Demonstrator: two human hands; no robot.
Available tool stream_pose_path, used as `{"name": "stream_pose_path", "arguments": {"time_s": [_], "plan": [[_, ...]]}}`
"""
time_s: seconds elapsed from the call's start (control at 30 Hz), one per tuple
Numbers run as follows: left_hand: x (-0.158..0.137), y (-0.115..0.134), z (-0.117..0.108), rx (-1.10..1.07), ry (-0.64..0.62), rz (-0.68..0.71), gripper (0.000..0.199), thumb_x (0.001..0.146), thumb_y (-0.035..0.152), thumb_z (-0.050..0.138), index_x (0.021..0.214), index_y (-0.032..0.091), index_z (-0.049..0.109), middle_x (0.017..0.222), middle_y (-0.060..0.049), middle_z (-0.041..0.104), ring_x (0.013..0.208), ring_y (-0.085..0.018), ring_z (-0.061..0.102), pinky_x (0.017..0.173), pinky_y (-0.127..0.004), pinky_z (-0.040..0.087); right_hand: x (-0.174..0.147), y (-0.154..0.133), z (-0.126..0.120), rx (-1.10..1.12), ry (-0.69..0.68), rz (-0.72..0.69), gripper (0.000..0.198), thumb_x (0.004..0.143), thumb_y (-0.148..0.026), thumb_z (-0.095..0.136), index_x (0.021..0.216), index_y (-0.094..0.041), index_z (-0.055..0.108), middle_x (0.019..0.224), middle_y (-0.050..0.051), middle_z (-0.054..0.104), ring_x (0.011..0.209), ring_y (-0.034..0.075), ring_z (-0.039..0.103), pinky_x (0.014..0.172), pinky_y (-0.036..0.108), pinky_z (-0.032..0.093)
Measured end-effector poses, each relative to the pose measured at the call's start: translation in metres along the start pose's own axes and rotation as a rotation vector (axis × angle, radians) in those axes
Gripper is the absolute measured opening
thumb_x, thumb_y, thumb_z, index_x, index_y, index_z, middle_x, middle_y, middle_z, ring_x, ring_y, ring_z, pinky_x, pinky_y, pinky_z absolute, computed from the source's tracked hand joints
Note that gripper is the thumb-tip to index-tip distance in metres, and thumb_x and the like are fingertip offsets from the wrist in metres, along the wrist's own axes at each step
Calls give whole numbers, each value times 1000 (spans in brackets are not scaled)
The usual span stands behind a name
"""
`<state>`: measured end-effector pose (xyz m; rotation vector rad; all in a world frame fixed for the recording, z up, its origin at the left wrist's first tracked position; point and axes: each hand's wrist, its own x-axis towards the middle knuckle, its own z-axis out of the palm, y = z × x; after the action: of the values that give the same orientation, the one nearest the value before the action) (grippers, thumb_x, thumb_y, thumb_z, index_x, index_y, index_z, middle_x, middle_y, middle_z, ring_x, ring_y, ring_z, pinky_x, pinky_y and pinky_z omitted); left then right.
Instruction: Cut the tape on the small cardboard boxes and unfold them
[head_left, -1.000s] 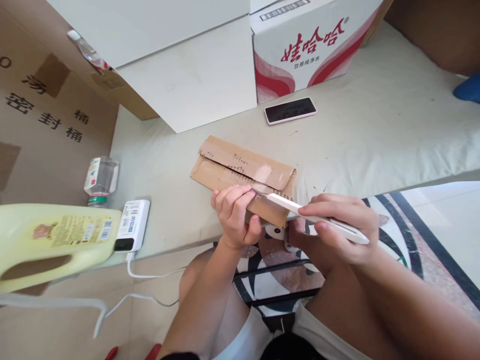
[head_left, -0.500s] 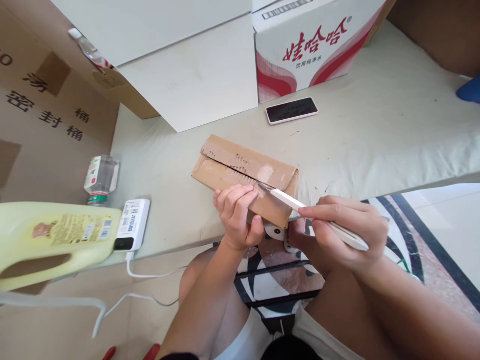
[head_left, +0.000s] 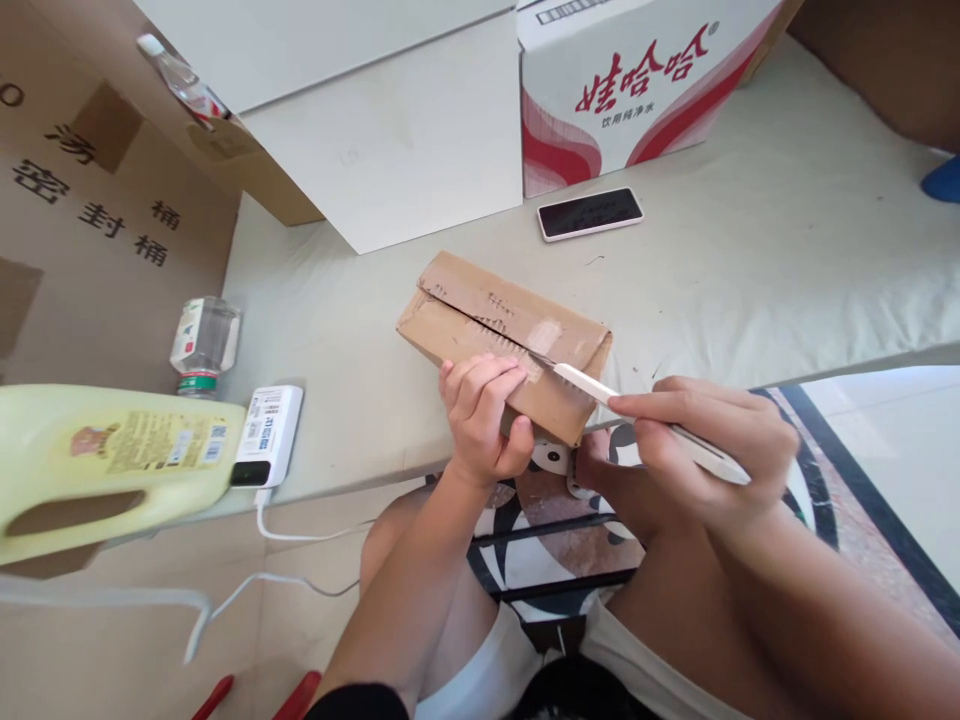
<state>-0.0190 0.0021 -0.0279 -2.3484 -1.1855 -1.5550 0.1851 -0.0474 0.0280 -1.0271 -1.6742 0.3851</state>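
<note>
One cardboard box (head_left: 495,318), gripped by left hand (head_left: 484,420), lies near right hand (head_left: 716,440).

To the right of the cardboard box (head_left: 510,315) I have passable tabletop (head_left: 750,270), with a narrower gap on its left before the bottle (head_left: 214,335), white device (head_left: 276,420) and yellow jug (head_left: 120,450). Beyond it, the phone (head_left: 590,214) and white carton (head_left: 397,150) block me; my left fingers (head_left: 484,380) bar its near edge, the white cutter (head_left: 586,383) its right end.
</note>
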Motion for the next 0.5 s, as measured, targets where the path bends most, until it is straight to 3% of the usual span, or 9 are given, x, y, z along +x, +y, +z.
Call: {"name": "stream_pose_path", "arguments": {"time_s": [0.27, 0.4, 0.5], "plan": [[-1, -1, 0, -33, 12, 9, 36, 93, 38, 41, 112, 20, 65, 108, -9, 71, 110, -25, 61, 116, -42, 28, 6, 0, 2, 29, 47, -20, 26, 83, -2, 56, 90, -19, 73, 54, -5, 49, 44, 7, 43, 40, 24, 29], [0, -1, 0, -27, 21, -10, 35, 92, 38, 41, 110, 21, 66, 106, -9, 72, 109, -25, 61, 116, -42, 28, 2, 3, -1, 32, 37, 35, 26, 84, -6, 56, 91, -23, 74, 56, -4, 54, 43, 8, 42, 41, 27, 31], [0, -1, 1, -19, 34, -6, 36, 92, 39, 41, 110, 21, 67, 105, -9, 72, 108, -25, 62, 116, -43, 29, -5, 15, -13, 49, 50, 103, 22, 87, -13, 58, 89, -28, 74, 59, -1, 58, 46, 13, 51, 42, 32, 35]]}}
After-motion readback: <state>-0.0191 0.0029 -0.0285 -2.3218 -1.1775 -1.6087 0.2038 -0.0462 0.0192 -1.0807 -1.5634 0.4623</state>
